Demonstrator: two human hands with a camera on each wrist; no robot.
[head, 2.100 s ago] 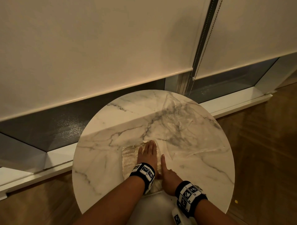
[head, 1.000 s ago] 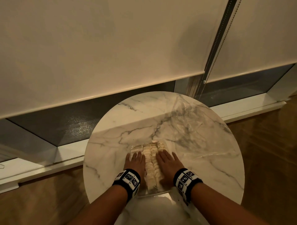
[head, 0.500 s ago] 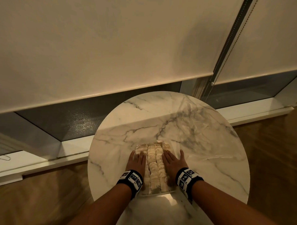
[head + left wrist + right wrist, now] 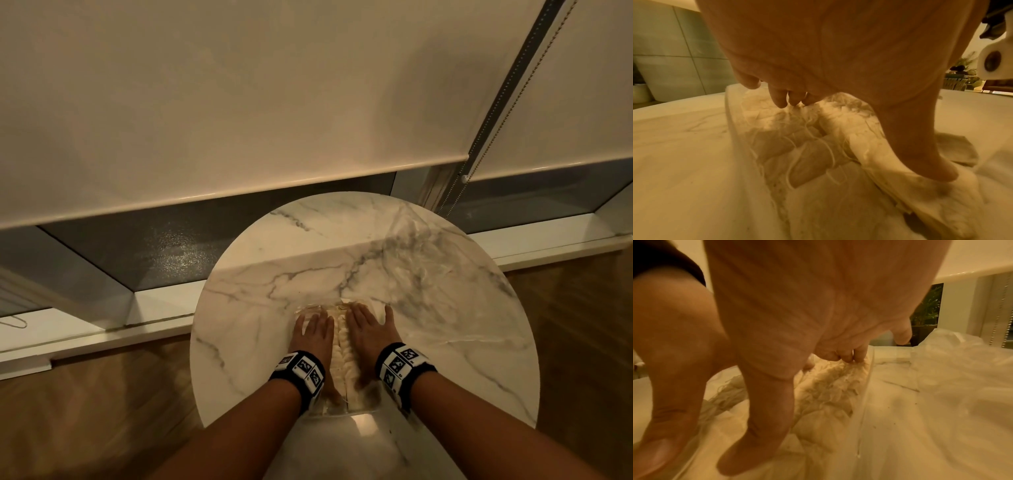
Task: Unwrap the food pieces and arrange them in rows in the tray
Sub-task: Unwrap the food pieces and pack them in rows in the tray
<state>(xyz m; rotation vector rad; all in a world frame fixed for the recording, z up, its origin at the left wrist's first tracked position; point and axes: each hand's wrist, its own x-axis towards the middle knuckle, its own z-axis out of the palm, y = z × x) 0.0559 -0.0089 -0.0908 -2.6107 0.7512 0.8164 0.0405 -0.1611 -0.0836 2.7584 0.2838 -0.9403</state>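
A clear tray (image 4: 369, 399) sits near the front of the round marble table (image 4: 260, 274), filled with rows of pale food pieces (image 4: 340, 353). My left hand (image 4: 313, 334) lies flat, palm down, on the left rows. Beside it, my right hand (image 4: 366, 329) lies flat on the right rows, with one row showing between them. In the left wrist view the straight fingers (image 4: 781, 99) touch the far pieces (image 4: 807, 154) and the thumb presses a piece by the tray wall (image 4: 733, 123). In the right wrist view the fingertips (image 4: 851, 356) rest on shredded-looking pieces (image 4: 828, 386) beside the tray wall (image 4: 865, 394).
A crumpled sheet of clear plastic wrap (image 4: 431, 267) (image 4: 962, 361) lies spread on the table's right half, reaching the tray. Behind the table are a window sill, roller blinds and a bead chain (image 4: 479, 147). Wooden floor surrounds the table.
Both hands have slid forward along the rows and closer together, so they now cover most pieces. Only one row shows between them where two or three showed before.
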